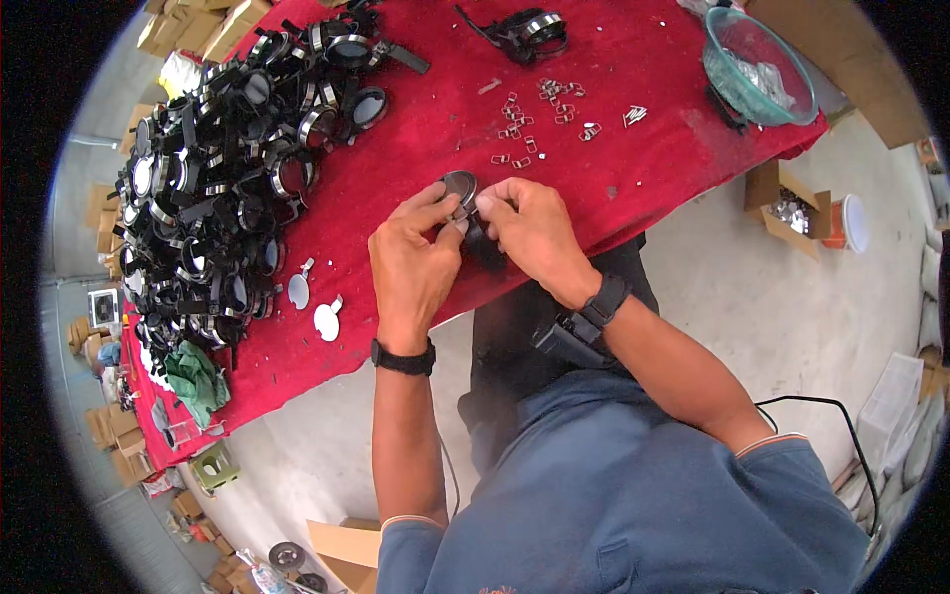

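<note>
Near the front edge of the red cloth, my left hand [421,247] grips a round metal-rimmed piece [459,183] with its fingers and thumb. From the right, my right hand [529,230] pinches at the side of the same piece, thumb against fingertips. Whatever small part lies between those right fingertips is too hidden to name. A dark strap-like part hangs below the piece between both hands. Small bent metal buckles [517,127] lie scattered beyond my hands, with several thin pale pins [634,117] to their right.
A large heap of round metal-rimmed pieces with black straps [223,188] covers the left side. One strapped piece [539,35] lies at the far side. A teal basket [714,74] stands far right. White discs [327,322] and a green cloth [196,381] lie near left.
</note>
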Motion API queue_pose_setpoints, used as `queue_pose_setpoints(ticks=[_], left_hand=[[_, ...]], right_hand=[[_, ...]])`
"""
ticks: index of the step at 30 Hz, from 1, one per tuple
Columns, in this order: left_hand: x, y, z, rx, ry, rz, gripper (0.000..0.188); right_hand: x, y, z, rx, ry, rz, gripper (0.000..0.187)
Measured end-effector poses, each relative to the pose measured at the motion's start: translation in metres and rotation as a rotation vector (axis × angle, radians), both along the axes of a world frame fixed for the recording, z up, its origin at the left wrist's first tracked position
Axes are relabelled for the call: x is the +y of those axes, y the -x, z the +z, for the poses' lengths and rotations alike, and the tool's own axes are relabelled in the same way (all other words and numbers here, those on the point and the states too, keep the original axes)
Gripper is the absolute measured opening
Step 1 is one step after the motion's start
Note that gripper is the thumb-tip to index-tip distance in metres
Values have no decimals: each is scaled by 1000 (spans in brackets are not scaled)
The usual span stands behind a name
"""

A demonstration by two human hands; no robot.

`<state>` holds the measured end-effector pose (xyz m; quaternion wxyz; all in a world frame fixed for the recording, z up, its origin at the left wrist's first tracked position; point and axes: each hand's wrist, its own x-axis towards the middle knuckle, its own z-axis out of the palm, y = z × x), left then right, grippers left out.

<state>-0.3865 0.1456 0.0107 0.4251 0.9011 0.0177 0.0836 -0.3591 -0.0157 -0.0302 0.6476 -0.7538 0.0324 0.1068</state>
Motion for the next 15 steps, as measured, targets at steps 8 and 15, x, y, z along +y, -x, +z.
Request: queue_pose_setpoints(ticks=[8, 15], left_hand=[[-1, 0, 1, 9, 2, -3, 33], [-2, 0, -1, 13, -3, 17, 33]], right_hand=[[9, 0, 1, -1, -63, -79, 29], [7, 9, -1, -89, 17, -71, 28]])
